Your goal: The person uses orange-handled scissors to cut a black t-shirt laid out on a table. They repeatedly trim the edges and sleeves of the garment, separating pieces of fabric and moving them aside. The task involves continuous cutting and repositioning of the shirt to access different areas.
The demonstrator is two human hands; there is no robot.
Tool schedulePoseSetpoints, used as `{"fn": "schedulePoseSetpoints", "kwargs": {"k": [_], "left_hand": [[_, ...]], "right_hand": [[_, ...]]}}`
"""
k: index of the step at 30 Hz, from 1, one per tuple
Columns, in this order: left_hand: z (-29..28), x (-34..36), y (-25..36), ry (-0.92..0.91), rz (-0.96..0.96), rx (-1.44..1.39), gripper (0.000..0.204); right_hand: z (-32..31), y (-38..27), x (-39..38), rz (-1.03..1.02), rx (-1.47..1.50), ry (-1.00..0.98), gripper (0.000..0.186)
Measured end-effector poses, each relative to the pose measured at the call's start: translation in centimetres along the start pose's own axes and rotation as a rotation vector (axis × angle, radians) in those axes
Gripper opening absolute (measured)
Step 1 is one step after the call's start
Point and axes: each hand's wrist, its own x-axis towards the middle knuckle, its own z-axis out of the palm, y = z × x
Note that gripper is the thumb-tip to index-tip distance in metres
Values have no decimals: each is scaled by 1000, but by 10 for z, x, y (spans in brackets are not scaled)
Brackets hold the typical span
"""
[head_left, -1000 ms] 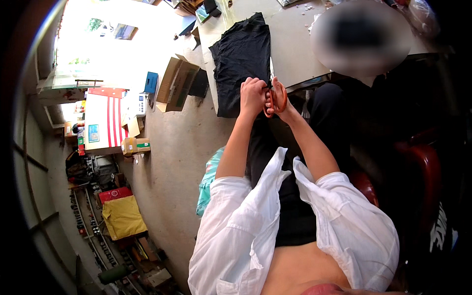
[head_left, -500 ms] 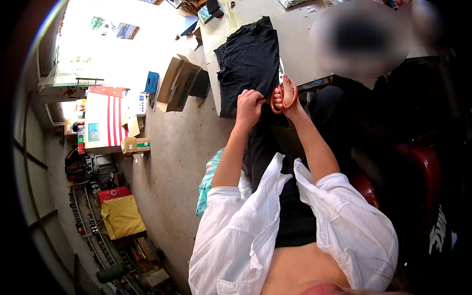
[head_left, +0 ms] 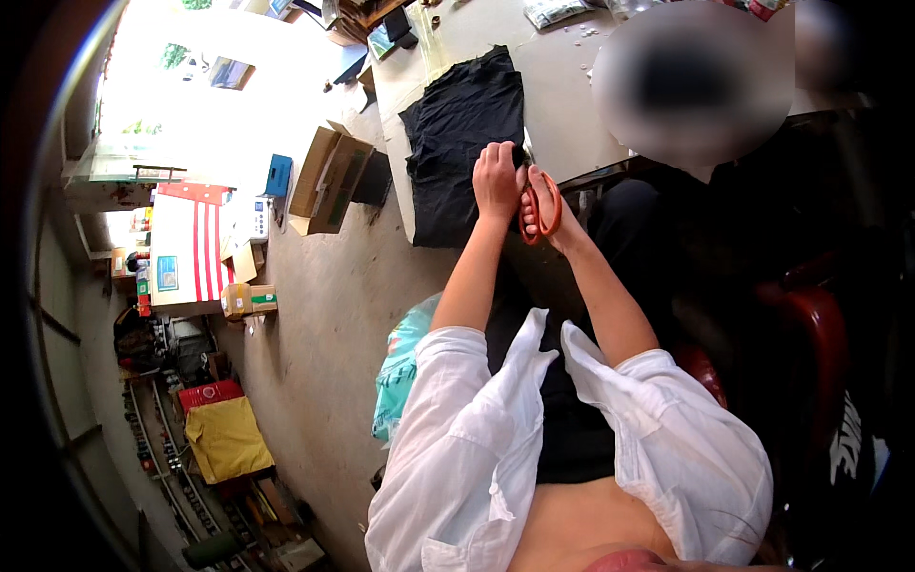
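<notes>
A wrinkled piece of black cloth (head_left: pixel 459 129) lies over the table's near left part, its lower end hanging past the table edge. My left hand (head_left: pixel 497 181) is closed on the cloth's right edge, knuckles up. Just right of it and slightly nearer to me, my right hand (head_left: pixel 560 227) grips scissors with orange-red handles (head_left: pixel 543 214), fingers through the loops. The scissor blades point away from me along the cloth's edge. They are mostly hidden beside my left hand, so how far they are apart cannot be made out.
Across the pale table (head_left: pixel 562 124) sits another person, blurred, in dark clothes. Small white bits (head_left: pixel 588 31) and a plastic packet (head_left: pixel 555 11) lie at the far side. An open cardboard box (head_left: pixel 331 179) stands left of the table, and a turquoise bag (head_left: pixel 405 367) by my left arm.
My left hand has moved up along the cloth's right edge, close beside the scissors. My right hand with the scissors has come slightly nearer to me. The whole view has shifted a little.
</notes>
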Motion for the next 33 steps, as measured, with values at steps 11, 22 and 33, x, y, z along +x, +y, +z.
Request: {"fn": "schedulePoseSetpoints", "kwargs": {"k": [11, 22, 33], "left_hand": [[-8, 12, -14, -73, 100, 35, 10], [-19, 12, -15, -153, 78, -113, 6], [-2, -7, -30, -133, -220, -250, 15]], "right_hand": [[-3, 6, 9, 31, 88, -195, 63], [-7, 2, 12, 118, 148, -186, 67], [-9, 12, 2, 200, 261, -215, 70]]}}
